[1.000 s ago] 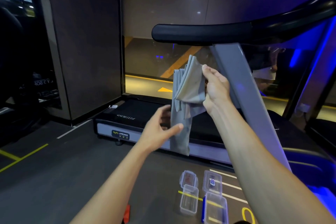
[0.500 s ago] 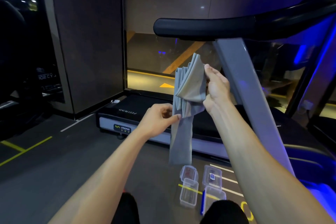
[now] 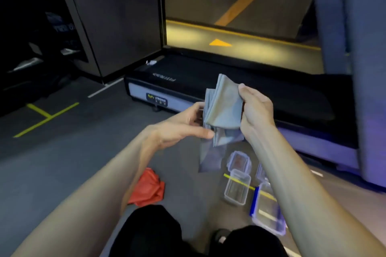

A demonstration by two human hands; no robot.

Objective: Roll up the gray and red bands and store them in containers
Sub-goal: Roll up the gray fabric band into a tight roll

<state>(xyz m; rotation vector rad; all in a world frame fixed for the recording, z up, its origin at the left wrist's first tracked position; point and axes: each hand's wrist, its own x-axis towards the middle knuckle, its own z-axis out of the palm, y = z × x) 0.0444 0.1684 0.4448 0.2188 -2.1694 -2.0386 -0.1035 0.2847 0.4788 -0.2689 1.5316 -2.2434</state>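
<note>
Behind right forearm (image 3: 292, 173), blue-edged container (image 3: 265, 213) half-hidden

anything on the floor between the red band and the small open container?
Nothing lies there. In the head view the floor between the red band and the small open container is bare; only the gray band, held by both hands, hangs above it.

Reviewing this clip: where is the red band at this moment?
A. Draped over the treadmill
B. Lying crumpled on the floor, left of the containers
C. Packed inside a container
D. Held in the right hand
B. The red band lies bunched on the floor left of the clear containers, while both hands hold only the gray band.
</note>
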